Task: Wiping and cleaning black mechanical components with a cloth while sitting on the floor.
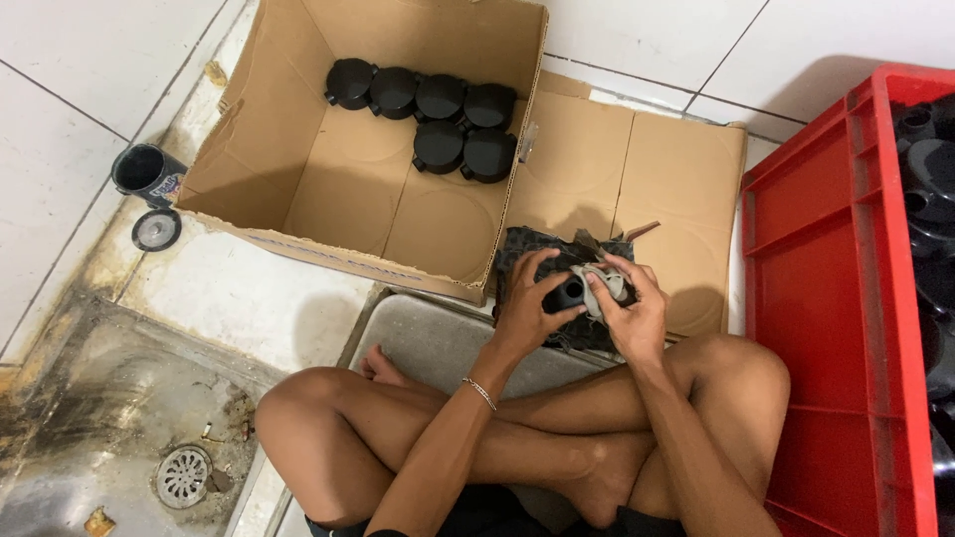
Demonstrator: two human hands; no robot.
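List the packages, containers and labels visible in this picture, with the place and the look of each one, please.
Cardboard box: open, brown, top centre on the floor, black round parts inside, faint blue print along its front edge.
Flattened cardboard sheet: brown, right of the box.
Red plastic crate: rectangular, right edge, black parts inside.
Small dark cup: left of the box, with a blue and white label.
No screens or signs show.
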